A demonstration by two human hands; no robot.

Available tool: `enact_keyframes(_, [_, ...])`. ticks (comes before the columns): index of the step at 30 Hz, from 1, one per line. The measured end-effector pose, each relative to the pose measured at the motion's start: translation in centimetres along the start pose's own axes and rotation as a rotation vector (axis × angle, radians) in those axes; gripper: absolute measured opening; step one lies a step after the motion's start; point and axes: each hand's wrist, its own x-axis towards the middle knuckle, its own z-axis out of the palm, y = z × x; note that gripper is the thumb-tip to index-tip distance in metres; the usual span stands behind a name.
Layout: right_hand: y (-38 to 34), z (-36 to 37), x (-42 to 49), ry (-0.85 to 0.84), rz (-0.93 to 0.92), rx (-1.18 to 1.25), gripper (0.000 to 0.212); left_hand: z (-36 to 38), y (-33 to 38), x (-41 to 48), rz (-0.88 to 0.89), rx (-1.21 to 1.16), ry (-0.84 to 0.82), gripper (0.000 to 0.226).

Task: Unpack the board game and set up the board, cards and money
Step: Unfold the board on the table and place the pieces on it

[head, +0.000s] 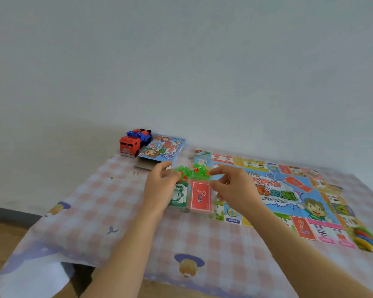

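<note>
The game board (289, 190) lies unfolded on the right half of the table. At its left edge I hold a clear plastic packet (194, 190) with both hands. Inside it are a red card stack (200, 200), green paper money (178, 195) and small green and red plastic pieces (192, 172). My left hand (159, 190) grips the packet's left top edge. My right hand (230, 188) pinches its right top edge. A white die (267, 187) and a red card deck (298, 183) lie on the board's middle. Another red card deck (303, 230) lies at the near edge.
The game box (159, 150) lies at the table's back, beside a red and blue toy truck (134, 141). Coloured pawns (366, 239) lie at the board's near right corner. A pink checked tablecloth (116, 211) covers the table. A white wall stands behind.
</note>
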Motion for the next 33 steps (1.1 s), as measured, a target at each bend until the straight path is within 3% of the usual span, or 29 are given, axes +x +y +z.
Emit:
enact_keyframes(3, [1.4, -1.2, 0.5, 0.090, 0.009, -0.003, 0.017, 0.8, -0.7, 0.1, 0.004, -0.040, 0.031, 0.033])
enact_keyframes(6, [3.1, -2.5, 1.3, 0.158, 0.043, -0.167, 0.022, 1.1, -1.0, 0.3, 0.025, 0.005, 0.021, 0.035])
enact_keyframes(11, [4.5, -2.0, 1.9, -0.054, 0.144, -0.404, 0.046, 1.3, -1.2, 0.0, 0.071, 0.126, 0.024, 0.038])
enact_keyframes(13, [4.6, -1.7, 2.2, -0.057, 0.178, -0.369, 0.044, 1.2, -1.2, 0.1, 0.081, 0.118, 0.028, 0.036])
enact_keyframes(18, [4.3, -2.7, 3.2, -0.006, 0.212, -0.329, 0.013, 1.0, -1.4, 0.2, 0.091, 0.109, 0.045, 0.038])
enact_keyframes(22, [3.4, -4.3, 3.5, 0.135, 0.185, -0.232, 0.007, 0.8, -1.6, 0.2, 0.101, 0.286, 0.069, 0.032])
enact_keyframes(25, [2.1, -5.0, 3.5, 0.198, 0.141, -0.097, 0.008, 0.7, -1.3, -0.1, 0.270, 0.640, 0.174, 0.024])
enact_keyframes(27, [1.0, -4.9, 3.4, 0.176, 0.105, 0.010, 0.009, 0.8, -0.5, -0.1, 0.430, 0.705, 0.227, 0.023])
enact_keyframes(29, [-0.3, -4.2, 3.2, 0.112, 0.074, 0.088, 0.010, 1.2, 0.8, 0.0, 0.400, 0.560, 0.105, 0.030])
enact_keyframes(31, [-1.5, -3.0, 3.1, 0.048, 0.056, 0.141, 0.012, 1.8, 2.1, 0.3, 0.219, 0.331, -0.130, 0.033])
enact_keyframes(33, [-2.3, -1.6, 3.3, 0.012, 0.047, 0.179, 0.013, 2.0, 2.7, 0.8, 0.096, 0.161, -0.231, 0.028])
